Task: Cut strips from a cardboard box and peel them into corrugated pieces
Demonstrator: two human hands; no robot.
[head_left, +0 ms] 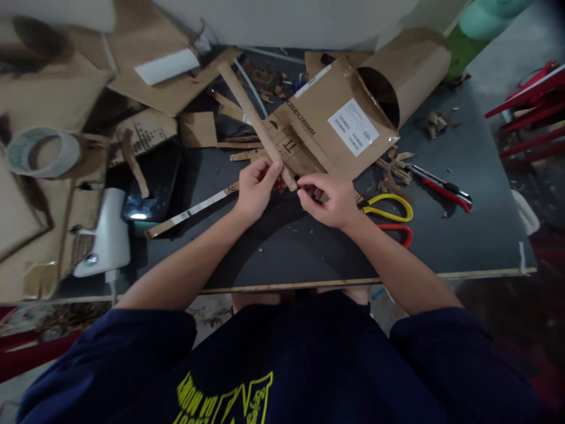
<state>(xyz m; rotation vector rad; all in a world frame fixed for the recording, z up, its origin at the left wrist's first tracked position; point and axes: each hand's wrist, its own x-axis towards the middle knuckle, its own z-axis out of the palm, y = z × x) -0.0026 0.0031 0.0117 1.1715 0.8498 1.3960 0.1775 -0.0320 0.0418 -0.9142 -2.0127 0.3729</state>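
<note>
A long, narrow cardboard strip point(250, 110) slants from the upper left down to my two hands over the middle of the table. My left hand point(258, 187) is closed around it close to its lower end, thumb on top. My right hand point(329, 199) is at that lower end, its thumb and index finger pinched together; whatever is between them is too small to make out. Behind the hands lies a printed cardboard piece point(339, 126) with a white label. Another cardboard strip point(194, 210) with a white sticker lies left of my left hand.
Right of my hands lie scissors with yellow and red handles point(391, 207) and a red utility knife point(445, 188). A cardboard tube point(419, 70) is behind. On the left are a tape roll point(43, 153), a black device point(152, 182), a white device point(106, 235) and cardboard sheets point(150, 88).
</note>
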